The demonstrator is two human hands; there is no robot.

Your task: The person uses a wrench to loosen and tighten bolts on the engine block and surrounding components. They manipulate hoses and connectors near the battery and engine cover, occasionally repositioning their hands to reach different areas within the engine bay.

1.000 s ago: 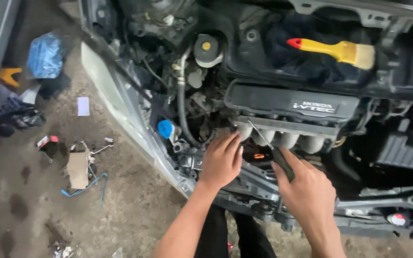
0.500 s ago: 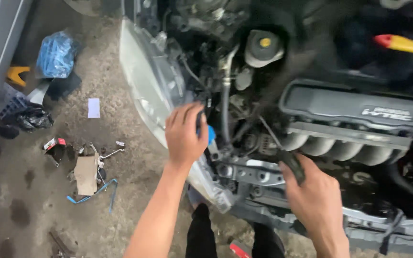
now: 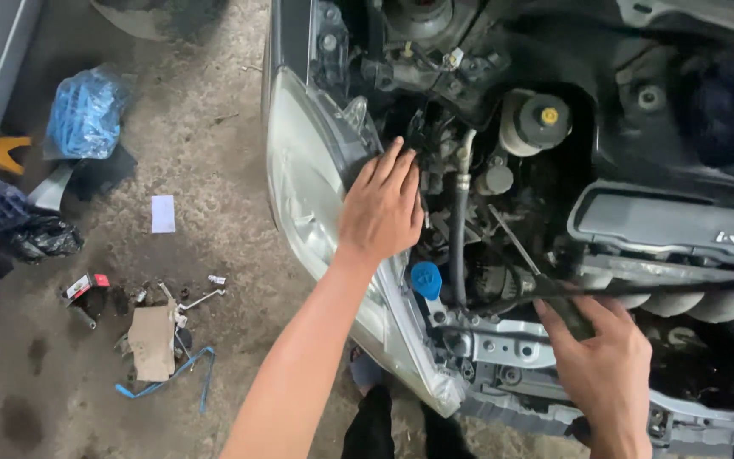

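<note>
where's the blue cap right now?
Head view, lower centre: the blue cap sits at the front edge of the engine bay, just below the left hand, beside the headlight and next to a black hose.

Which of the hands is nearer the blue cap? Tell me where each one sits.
Left. The left hand rests on the headlight edge, just above the blue cap. The right hand grips a dark tool handle farther right.

Left hand lies flat across the headlight rear; hoses and wiring crowd the bay just right of its fingers. Open concrete floor to its left. Right hand is hemmed by the intake manifold beyond it.
</note>
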